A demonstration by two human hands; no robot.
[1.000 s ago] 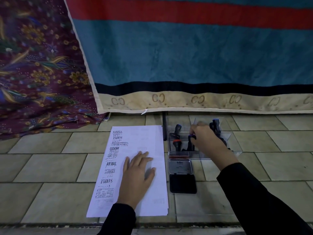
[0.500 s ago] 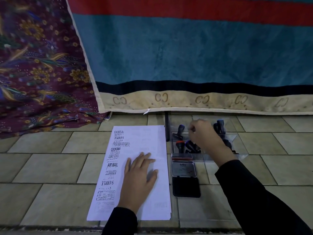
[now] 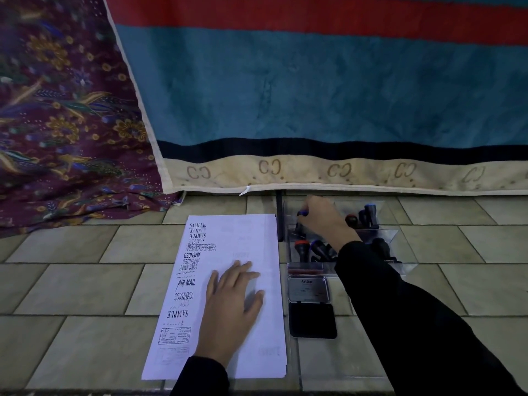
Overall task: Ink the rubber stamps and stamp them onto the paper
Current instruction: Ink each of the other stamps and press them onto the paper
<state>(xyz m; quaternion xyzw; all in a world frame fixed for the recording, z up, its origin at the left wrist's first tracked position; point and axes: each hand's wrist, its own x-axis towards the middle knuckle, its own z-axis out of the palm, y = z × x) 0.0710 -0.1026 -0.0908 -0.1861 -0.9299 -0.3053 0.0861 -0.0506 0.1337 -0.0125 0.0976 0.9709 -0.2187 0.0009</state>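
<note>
A white paper point(image 3: 257, 232) lies on the tiled floor, its left column filled with black stamp prints such as SAMPLE and AIR MAIL. My left hand point(image 3: 231, 304) rests flat on the paper with fingers straight. Right of the paper stands a clear plastic tray point(image 3: 391, 232) holding several black rubber stamps point(image 3: 320, 250) with blue or red tops. My right hand point(image 3: 323, 218) reaches into the tray's far left part and grips a blue-topped stamp point(image 3: 302, 214). An open ink pad point(image 3: 312, 320) with its metal lid point(image 3: 308, 288) lies just in front of the tray.
A striped blue and red cloth point(image 3: 314, 95) hangs right behind the tray. A purple floral cloth point(image 3: 65, 124) lies at the far left. A thin dark rod point(image 3: 279, 218) lies between paper and tray. Beige floor tiles point(image 3: 71, 287) surround everything.
My right hand moved from the tray's middle stamps toward its far left corner and closed its fingers around a blue-topped stamp. My left hand stayed flat on the paper.
</note>
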